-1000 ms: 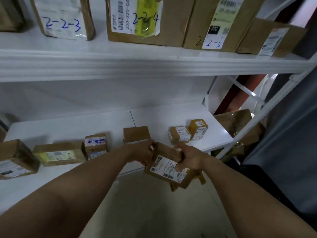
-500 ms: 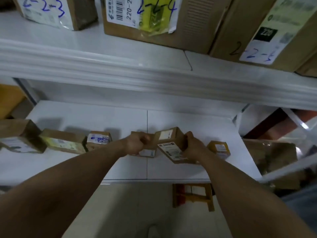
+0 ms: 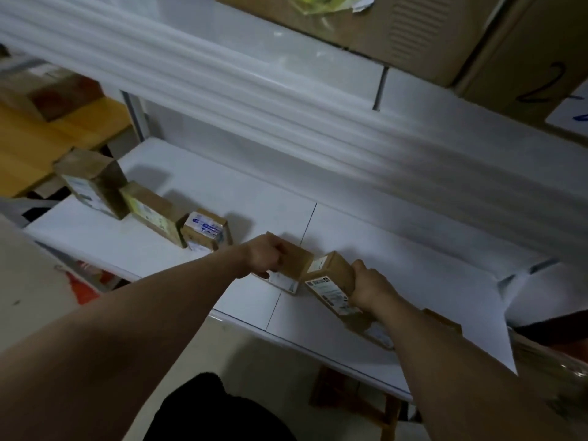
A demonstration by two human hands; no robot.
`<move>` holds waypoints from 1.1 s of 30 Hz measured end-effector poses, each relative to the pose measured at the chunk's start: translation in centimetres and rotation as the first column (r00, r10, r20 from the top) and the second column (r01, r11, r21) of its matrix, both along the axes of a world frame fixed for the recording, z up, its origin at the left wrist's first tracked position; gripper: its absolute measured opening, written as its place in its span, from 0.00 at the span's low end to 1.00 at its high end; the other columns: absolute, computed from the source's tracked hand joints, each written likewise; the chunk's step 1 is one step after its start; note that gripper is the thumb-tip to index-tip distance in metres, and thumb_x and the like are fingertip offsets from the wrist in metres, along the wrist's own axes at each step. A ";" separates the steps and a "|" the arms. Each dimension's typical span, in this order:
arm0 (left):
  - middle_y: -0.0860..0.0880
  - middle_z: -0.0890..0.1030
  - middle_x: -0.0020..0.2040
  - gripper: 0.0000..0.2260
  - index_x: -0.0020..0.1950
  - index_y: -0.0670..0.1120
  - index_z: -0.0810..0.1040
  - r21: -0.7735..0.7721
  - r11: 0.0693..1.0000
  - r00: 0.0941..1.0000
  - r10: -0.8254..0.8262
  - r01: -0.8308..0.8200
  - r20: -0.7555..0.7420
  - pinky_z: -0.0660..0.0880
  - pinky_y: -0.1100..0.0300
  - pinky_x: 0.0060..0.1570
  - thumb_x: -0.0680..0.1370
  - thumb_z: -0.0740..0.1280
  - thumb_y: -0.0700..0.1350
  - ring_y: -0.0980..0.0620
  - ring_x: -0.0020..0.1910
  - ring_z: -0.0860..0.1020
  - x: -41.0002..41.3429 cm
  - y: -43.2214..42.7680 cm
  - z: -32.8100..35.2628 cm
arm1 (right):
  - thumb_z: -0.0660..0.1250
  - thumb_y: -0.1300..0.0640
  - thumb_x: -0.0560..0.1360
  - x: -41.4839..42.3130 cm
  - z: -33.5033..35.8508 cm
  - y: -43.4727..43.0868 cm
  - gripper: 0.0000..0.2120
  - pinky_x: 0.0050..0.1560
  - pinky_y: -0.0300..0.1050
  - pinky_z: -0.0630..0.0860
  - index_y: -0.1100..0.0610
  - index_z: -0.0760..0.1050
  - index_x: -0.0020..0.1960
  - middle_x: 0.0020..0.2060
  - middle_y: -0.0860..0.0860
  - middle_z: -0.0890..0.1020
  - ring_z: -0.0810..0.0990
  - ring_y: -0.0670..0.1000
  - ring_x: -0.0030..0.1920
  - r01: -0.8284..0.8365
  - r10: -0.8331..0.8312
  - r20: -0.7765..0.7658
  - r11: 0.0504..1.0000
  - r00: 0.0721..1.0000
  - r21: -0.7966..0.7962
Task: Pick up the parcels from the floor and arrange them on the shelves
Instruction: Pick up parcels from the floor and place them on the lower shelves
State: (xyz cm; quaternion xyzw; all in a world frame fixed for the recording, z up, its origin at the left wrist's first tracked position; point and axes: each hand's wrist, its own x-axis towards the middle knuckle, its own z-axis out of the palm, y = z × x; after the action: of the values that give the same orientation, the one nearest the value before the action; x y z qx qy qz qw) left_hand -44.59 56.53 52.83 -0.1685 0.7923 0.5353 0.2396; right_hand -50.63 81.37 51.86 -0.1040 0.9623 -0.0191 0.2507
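At frame centre on the shelf (image 3: pixel 397 237), our left hand (image 3: pixel 265 257) grips a plain box (image 3: pixel 296 262) and our right hand (image 3: pixel 370 289) grips the labelled box (image 3: pixel 329 281) just beside it.

A brown, white-labelled parcel (image 3: pixel 331 278) sits just beside a neighbouring parcel (image 3: pixel 296 262) on the white lower shelf (image 3: pixel 413 281).

The bare left forearm (image 3: pixel 152 316) and right forearm (image 3: pixel 451 358) reach forward, converging. The left hand (image 3: pixel 265 257) curls over 1 plain cardboard parcel (image 3: pixel 296 261); the right hand (image 3: pixel 370 289) grips 1 labelled parcel (image 3: pixel 329 278) at its end.
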 end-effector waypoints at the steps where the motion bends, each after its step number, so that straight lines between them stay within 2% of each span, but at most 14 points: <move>1: 0.44 0.77 0.56 0.17 0.64 0.45 0.73 -0.005 1.000 1.000 0.004 -0.004 0.008 0.79 0.47 0.55 0.78 0.59 0.32 0.44 0.56 0.78 0.0 0.1 -0.1 | 0.75 0.54 0.69 -0.4 -0.1 -0.2 0.29 0.51 0.52 0.78 0.53 0.64 0.65 0.55 0.58 0.77 0.79 0.59 0.53 -0.010 0.010 -0.001 1.000 1.000 0.024; 4: 0.45 0.73 0.65 0.20 0.70 0.45 0.71 -0.037 0.999 0.999 -0.019 0.020 0.029 0.80 0.51 0.53 0.79 0.57 0.33 0.44 0.61 0.75 -0.1 0.4 -0.5 | 0.74 0.54 0.70 -1.4 -0.3 -0.6 0.30 0.50 0.50 0.76 0.53 0.63 0.67 0.56 0.58 0.76 0.78 0.60 0.56 -0.030 0.030 -0.004 0.996 1.000 0.080; 6: 0.46 0.69 0.66 0.23 0.74 0.46 0.66 -0.057 0.996 0.997 -0.063 0.066 0.051 0.79 0.54 0.51 0.80 0.56 0.33 0.45 0.62 0.73 -0.3 0.5 -0.6 | 0.73 0.55 0.71 -2.1 -0.4 -0.5 0.29 0.50 0.51 0.76 0.53 0.64 0.67 0.56 0.58 0.76 0.78 0.60 0.56 -0.037 0.039 -0.017 0.994 0.999 0.098; 8: 0.46 0.70 0.60 0.23 0.76 0.46 0.64 -0.068 0.989 0.989 -0.124 0.130 0.078 0.76 0.55 0.49 0.80 0.56 0.34 0.49 0.52 0.75 -0.6 0.6 -0.8 | 0.73 0.56 0.72 -2.6 -0.4 -0.4 0.28 0.52 0.52 0.77 0.54 0.64 0.67 0.57 0.58 0.76 0.78 0.60 0.56 -0.046 0.048 -0.017 0.992 0.999 0.117; 10: 0.46 0.70 0.53 0.26 0.77 0.47 0.63 -0.082 0.978 0.977 -0.181 0.191 0.108 0.71 0.58 0.42 0.80 0.56 0.32 0.55 0.39 0.69 -1.0 0.9 -1.1 | 0.72 0.56 0.72 -3.0 -0.4 -0.3 0.28 0.53 0.52 0.77 0.54 0.64 0.67 0.57 0.58 0.77 0.78 0.60 0.57 -0.056 0.059 -0.017 0.988 0.998 0.143; 13: 0.45 0.68 0.54 0.28 0.78 0.48 0.61 -0.125 0.953 0.955 -0.257 0.276 0.145 0.67 0.61 0.37 0.79 0.56 0.30 0.56 0.35 0.65 -1.4 1.4 -1.6 | 0.70 0.56 0.74 -3.3 -0.6 -0.3 0.25 0.52 0.51 0.76 0.55 0.65 0.67 0.58 0.58 0.77 0.78 0.59 0.57 -0.085 0.094 -0.038 0.977 0.995 0.195; 16: 0.44 0.72 0.58 0.28 0.78 0.47 0.61 -0.147 0.942 0.946 -0.278 0.302 0.164 0.65 0.62 0.33 0.79 0.57 0.30 0.55 0.32 0.65 -1.6 1.9 -2.3 | 0.70 0.56 0.73 -3.1 -1.3 -0.9 0.28 0.54 0.52 0.75 0.55 0.63 0.69 0.60 0.58 0.75 0.76 0.59 0.59 -0.132 0.140 -0.008 0.948 0.990 0.288; 18: 0.43 0.73 0.65 0.28 0.78 0.45 0.60 -0.163 0.942 0.949 -0.265 0.293 0.169 0.66 0.61 0.33 0.79 0.58 0.30 0.52 0.35 0.70 -1.6 2.0 -2.9 | 0.71 0.56 0.73 -2.9 -2.0 -1.5 0.29 0.57 0.52 0.75 0.54 0.63 0.70 0.62 0.58 0.72 0.73 0.59 0.61 -0.147 0.152 0.008 0.939 0.988 0.309; 20: 0.42 0.69 0.71 0.28 0.79 0.44 0.59 -0.180 0.943 0.953 -0.251 0.280 0.170 0.70 0.60 0.38 0.79 0.58 0.31 0.43 0.47 0.77 -1.4 1.9 -3.4 | 0.70 0.56 0.74 -2.8 -2.8 -2.1 0.28 0.58 0.53 0.74 0.54 0.63 0.71 0.62 0.58 0.71 0.72 0.59 0.62 -0.155 0.159 0.010 0.941 0.987 0.301; 21: 0.42 0.68 0.73 0.28 0.79 0.44 0.60 -0.187 0.945 0.956 -0.238 0.269 0.174 0.72 0.58 0.41 0.79 0.58 0.31 0.41 0.52 0.77 -1.2 1.8 -3.7 | 0.70 0.56 0.74 -2.7 -3.3 -2.4 0.29 0.58 0.53 0.75 0.53 0.63 0.71 0.62 0.58 0.71 0.72 0.58 0.62 -0.161 0.165 0.013 0.941 0.986 0.296; 22: 0.41 0.67 0.73 0.27 0.78 0.43 0.61 -0.194 0.947 0.958 -0.225 0.258 0.177 0.73 0.57 0.44 0.79 0.58 0.31 0.41 0.54 0.76 -1.0 1.7 -3.9 | 0.71 0.56 0.73 -2.7 -3.7 -2.6 0.29 0.58 0.52 0.75 0.54 0.64 0.71 0.62 0.58 0.71 0.72 0.58 0.62 -0.168 0.170 0.017 0.941 0.985 0.293; 26: 0.38 0.66 0.74 0.28 0.78 0.43 0.60 -0.187 0.959 0.966 -0.179 0.214 0.187 0.76 0.53 0.54 0.78 0.57 0.30 0.47 0.51 0.73 0.1 0.6 -4.4 | 0.68 0.56 0.75 -2.5 -5.2 -3.2 0.29 0.58 0.52 0.75 0.54 0.62 0.73 0.63 0.58 0.72 0.73 0.58 0.63 -0.167 0.166 0.027 0.948 0.986 0.272; 29: 0.41 0.63 0.76 0.31 0.79 0.47 0.59 -0.150 0.974 0.974 -0.146 0.173 0.171 0.74 0.55 0.46 0.77 0.57 0.30 0.50 0.44 0.72 1.1 -0.5 -4.1 | 0.62 0.56 0.78 -2.3 -5.5 -3.2 0.24 0.60 0.53 0.75 0.54 0.63 0.73 0.64 0.58 0.72 0.73 0.59 0.63 -0.160 0.160 0.021 0.956 0.987 0.245; 33: 0.43 0.66 0.74 0.30 0.78 0.48 0.62 -0.169 0.976 0.980 -0.105 0.134 0.171 0.75 0.58 0.44 0.77 0.58 0.30 0.52 0.42 0.74 2.4 -2.0 -3.0 | 0.67 0.54 0.76 -2.0 -3.6 -4.1 0.30 0.60 0.52 0.76 0.54 0.60 0.74 0.65 0.58 0.71 0.73 0.58 0.64 -0.171 0.173 0.018 0.946 0.985 0.275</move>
State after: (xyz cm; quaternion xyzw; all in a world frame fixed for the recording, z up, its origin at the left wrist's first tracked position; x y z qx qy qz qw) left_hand -42.21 54.52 49.80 -0.1839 0.8242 0.4306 0.3185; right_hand -52.64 77.23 48.31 -0.1517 0.9436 0.1375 0.2604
